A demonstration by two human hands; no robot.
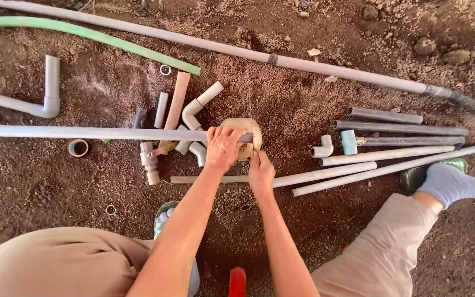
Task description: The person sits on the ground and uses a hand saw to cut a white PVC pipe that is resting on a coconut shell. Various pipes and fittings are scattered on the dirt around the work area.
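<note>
My left hand [224,146] is shut over the right end of a long grey pipe [83,132] that lies across the soil from the left edge. That end rests on a tan rounded block [246,127]. My right hand [260,171] is just below it, fingers bunched against the block's near edge beside the pipe end. Whatever it pinches is hidden. A thin dark line runs up from the block.
Short pipes and elbow fittings [191,113] lie left of the block, and more pipes [391,129] and a blue tee [349,142] lie to its right. A green hose [100,36] and a long pipe [248,54] cross the top. A red handle [237,283] lies between my knees.
</note>
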